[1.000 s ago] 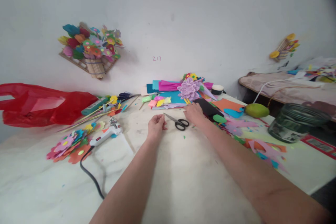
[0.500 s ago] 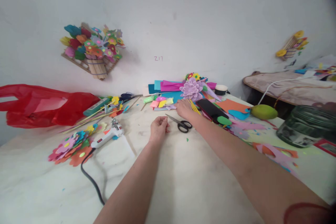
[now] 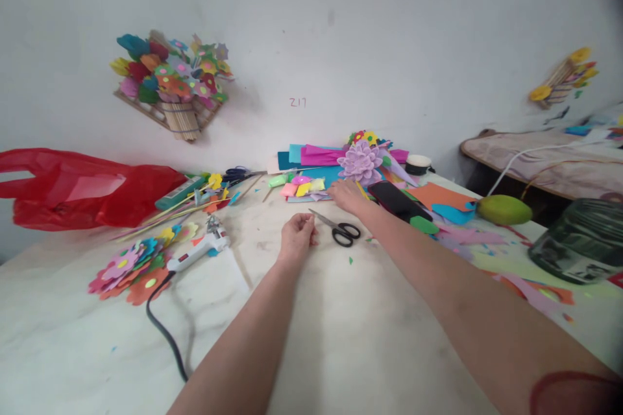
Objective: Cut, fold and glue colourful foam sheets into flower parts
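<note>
My left hand point(image 3: 298, 238) rests on the table with its fingers curled into a pinch; whatever may be in them is hidden. Just right of it lies a pair of black-handled scissors point(image 3: 344, 233), blades pointing to the far left. My right hand point(image 3: 349, 197) reaches farther back, palm down, its fingers loosely bent and partly hidden. Beside its fingertips are small bright clay packets point(image 3: 304, 190). Behind it stands a lilac layered flower point(image 3: 361, 163). A yellow strip point(image 3: 362, 190) shows by its wrist, and a dark phone point(image 3: 396, 201) lies to the right.
Left on the table are a white glue gun point(image 3: 199, 251) with a black cord, stacked foam flowers point(image 3: 127, 266) and a red plastic bag point(image 3: 92, 191). On the right are orange foam sheet point(image 3: 440, 196), a green-yellow fruit point(image 3: 505, 209), paper scraps and a glass jar point(image 3: 577, 243).
The view has shifted slightly, moving the things at right farther right. Both hands stay in nearly the same places; the right hand now covers more of the yellow strips.
</note>
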{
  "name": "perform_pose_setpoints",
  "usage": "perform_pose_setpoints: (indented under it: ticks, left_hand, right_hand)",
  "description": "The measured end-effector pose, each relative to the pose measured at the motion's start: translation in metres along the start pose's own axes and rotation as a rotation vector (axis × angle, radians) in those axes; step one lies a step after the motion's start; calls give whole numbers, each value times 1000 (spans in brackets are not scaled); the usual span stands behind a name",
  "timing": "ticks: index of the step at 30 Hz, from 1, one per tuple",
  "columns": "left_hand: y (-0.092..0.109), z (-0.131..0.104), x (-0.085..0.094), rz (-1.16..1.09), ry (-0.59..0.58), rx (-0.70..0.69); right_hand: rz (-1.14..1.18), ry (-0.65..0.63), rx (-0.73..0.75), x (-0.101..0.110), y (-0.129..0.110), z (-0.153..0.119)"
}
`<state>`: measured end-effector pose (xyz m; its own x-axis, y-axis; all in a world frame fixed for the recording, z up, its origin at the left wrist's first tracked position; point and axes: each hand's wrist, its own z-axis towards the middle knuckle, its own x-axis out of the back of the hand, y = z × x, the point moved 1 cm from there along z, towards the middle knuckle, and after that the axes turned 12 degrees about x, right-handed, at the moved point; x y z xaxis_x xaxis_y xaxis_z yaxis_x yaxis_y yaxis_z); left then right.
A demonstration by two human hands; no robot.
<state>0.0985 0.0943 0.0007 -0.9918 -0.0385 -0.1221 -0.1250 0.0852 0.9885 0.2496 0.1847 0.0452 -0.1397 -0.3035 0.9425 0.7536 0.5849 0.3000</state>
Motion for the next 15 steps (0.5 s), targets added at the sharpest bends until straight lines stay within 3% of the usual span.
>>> perform_pose_setpoints:
  ticks: [8, 15]
  left_hand:
    - [0, 0, 0, 12, 6, -3]
    - [0, 0, 0, 40, 2, 2]
  right_hand:
    - [96, -25, -169, -6, 9, 10]
    - [-18, 58, 12, -6, 3, 10]
